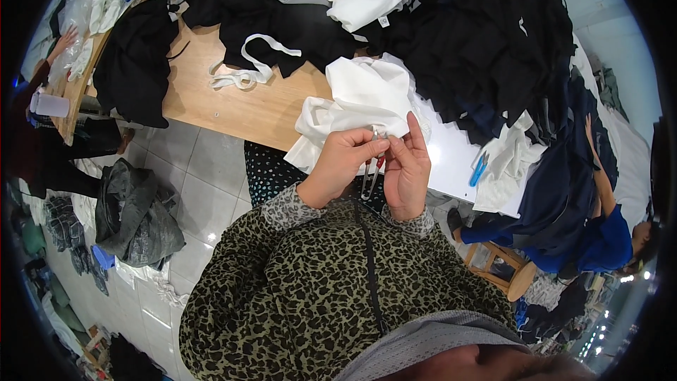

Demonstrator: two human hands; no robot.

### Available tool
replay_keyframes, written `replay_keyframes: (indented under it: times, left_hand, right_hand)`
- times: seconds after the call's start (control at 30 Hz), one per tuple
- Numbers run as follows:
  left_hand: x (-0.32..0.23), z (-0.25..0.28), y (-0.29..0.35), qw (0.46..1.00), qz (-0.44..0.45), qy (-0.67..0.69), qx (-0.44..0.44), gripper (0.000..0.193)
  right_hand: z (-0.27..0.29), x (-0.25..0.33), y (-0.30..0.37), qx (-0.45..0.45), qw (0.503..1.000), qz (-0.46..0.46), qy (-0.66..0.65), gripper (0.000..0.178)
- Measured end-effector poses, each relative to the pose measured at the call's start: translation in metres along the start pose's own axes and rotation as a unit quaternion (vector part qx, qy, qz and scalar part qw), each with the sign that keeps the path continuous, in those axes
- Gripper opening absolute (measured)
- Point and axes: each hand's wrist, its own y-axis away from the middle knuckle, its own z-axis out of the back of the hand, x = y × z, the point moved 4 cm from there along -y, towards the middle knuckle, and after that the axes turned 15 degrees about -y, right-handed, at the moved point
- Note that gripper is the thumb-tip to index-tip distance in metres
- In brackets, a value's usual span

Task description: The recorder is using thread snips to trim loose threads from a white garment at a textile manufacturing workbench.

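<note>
A white cloth garment (363, 92) lies bunched over the table's near edge. At its near side, my left hand (345, 162) is closed, thumb and fingers pinching a small whitish bit at the cloth. My right hand (407, 173) meets it there, thumb and index finger pinched together while other fingers point up. Between my palms hangs a slim two-legged red and silver tool (371, 175); its kind and which hand bears it are unclear. Blue-handled thread snips (479, 168) rest on white cloth (508, 169) to the right.
Black garments (486, 42) pile up along the far side of the wooden table (204, 102). A white strip (257, 74) curls on it. One person (53, 120) is at the left, another in blue (606, 240) at the right, near a wooden stool (501, 268).
</note>
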Motion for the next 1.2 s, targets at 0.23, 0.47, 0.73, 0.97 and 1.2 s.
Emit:
replay_keyframes:
  times: [0.23, 0.47, 0.73, 0.97, 1.2]
  left_hand:
    - [-0.009, 0.004, 0.008, 0.997, 0.016, -0.074, 0.031, 0.012]
    - [-0.036, 0.012, 0.007, 0.884, -0.258, -0.370, -0.127, 0.013]
    - [-0.046, 0.031, -0.012, 0.915, -0.210, -0.340, -0.056, 0.024]
    - [-0.061, 0.019, -0.043, 0.911, 0.015, -0.258, 0.320, 0.063]
    - [-0.064, 0.005, -0.011, 0.856, -0.312, -0.397, 0.113, 0.014]
  right_hand:
    - [-0.002, 0.000, -0.001, -0.015, 1.000, 0.006, -0.010, 0.057]
    - [0.002, -0.001, -0.002, 0.023, 0.998, 0.036, 0.044, 0.065]
    - [-0.016, 0.019, -0.009, 0.063, 0.991, -0.019, 0.119, 0.067]
    - [-0.027, 0.041, -0.011, 0.276, 0.893, -0.146, 0.323, 0.054]
    - [-0.024, 0.059, -0.007, 0.270, 0.673, 0.350, 0.592, 0.031]
